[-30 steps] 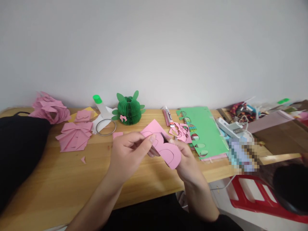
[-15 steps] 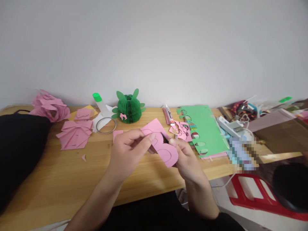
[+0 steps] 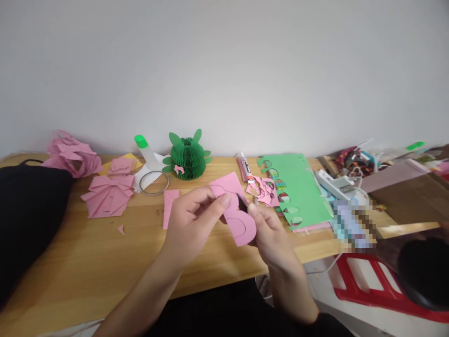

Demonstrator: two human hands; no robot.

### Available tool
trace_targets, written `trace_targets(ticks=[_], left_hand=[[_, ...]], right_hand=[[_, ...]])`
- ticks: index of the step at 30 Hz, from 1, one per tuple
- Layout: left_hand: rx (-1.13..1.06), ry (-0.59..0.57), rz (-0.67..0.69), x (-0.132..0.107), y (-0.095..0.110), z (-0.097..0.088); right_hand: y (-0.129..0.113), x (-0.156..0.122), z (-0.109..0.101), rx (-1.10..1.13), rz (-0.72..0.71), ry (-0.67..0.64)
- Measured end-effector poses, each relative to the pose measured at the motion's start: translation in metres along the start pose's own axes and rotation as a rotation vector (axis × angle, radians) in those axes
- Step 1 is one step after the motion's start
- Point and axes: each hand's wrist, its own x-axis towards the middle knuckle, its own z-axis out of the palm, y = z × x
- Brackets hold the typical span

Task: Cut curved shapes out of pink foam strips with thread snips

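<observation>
Between thumb and fingers, my left hand pinches a piece of pink paper with curved lines drawn on it and a scalloped right edge. My right hand is closed around scissors; only their dark blades show, at the paper's upper right edge, and the handles are hidden in the fingers. The paper is held above the wooden table. A pink paper strip lies just behind my left hand.
A green honeycomb-paper cactus stands by the wall. Folded pink paper, a tape ring and a green-capped glue stick are to the left. Right are pink scraps, a glue tube, green paper and a power strip.
The pink paper has turned slightly and both hands have shifted a little to the right. More of the pink strip behind my left hand shows. The scissors remain at the paper's edge.
</observation>
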Motion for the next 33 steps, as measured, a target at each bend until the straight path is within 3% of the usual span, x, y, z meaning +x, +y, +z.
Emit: trace_targets(ticks=[14, 33], left_hand=[[0.14, -0.024, 0.013, 0.0006, 0.0026, -0.0039], [0.126, -0.035, 0.006, 0.0025, 0.0062, -0.0061]], right_hand=[[-0.0011, -0.0016, -0.0034, 0.0, -0.001, -0.033], [-0.0005, -0.0014, -0.0052, 0.041, -0.039, -0.08]])
